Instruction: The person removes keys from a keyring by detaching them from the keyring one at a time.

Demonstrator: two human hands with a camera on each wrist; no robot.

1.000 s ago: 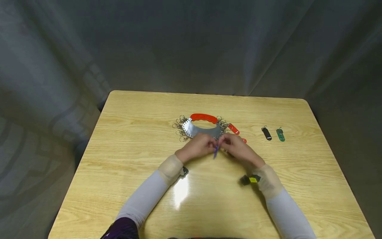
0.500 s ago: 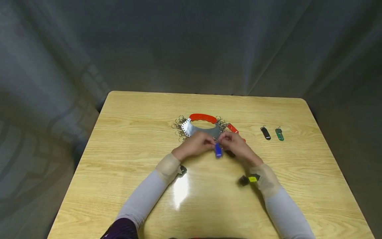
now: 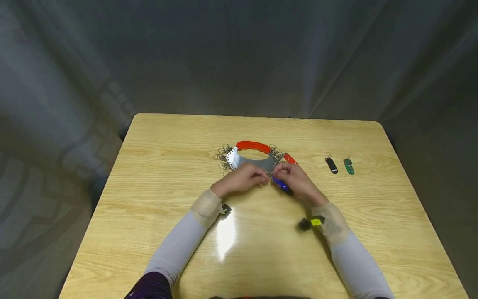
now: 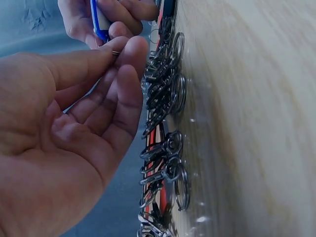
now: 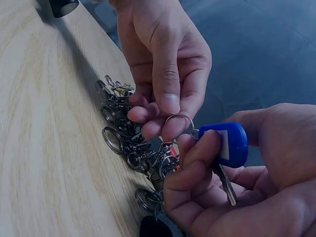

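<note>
In the head view my left hand [image 3: 242, 179] and right hand [image 3: 296, 182] meet over the front of a curved metal plate [image 3: 257, 164] with a red handle [image 3: 253, 145]. The left thumb and fingertips pinch a thin split ring [image 5: 180, 116]. That ring joins a blue key tag [image 5: 239, 145], which the right fingers hold. A metal key [image 5: 226, 185] hangs down beside the tag, between the right fingers. Many clasps and rings [image 4: 175, 94] fringe the plate close by the hands.
A red tag [image 3: 289, 158] lies by the plate's right end, partly covered by the right hand. Farther right on the wooden table [image 3: 149, 166] are a black tag [image 3: 331, 165] and a green tag [image 3: 349, 166]. A grey curtain [image 3: 224, 62] hangs behind.
The blue key tag has swung from hanging edge-on below the fingertips, through face-on, to lie tilted against the right hand. Both hands stay almost in place.
</note>
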